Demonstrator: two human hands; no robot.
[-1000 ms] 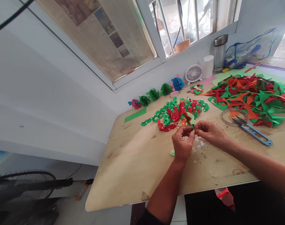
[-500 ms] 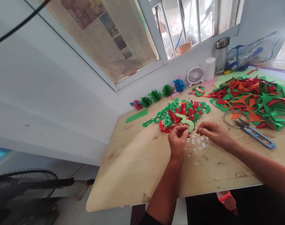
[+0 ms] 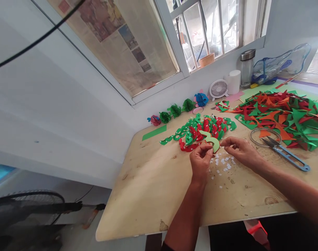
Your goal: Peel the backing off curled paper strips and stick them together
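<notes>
A pale-green, wavy-edged paper cutout (image 3: 215,143) with reddish layers showing along its rim lies at one o'clock from the left hand (image 3: 201,158), whose thumb and forefinger pinch its lower edge. That hand extends from six o'clock; the right hand (image 3: 239,151), angled in from four o'clock, has curled fingers just beside the cutout's three o'clock, though whether they pinch anything I cannot tell

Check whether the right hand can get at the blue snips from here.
Probably yes. The snips lie to the right of the right hand, their handle uncovered on the tabletop; only the blades overlap the ring.
</notes>
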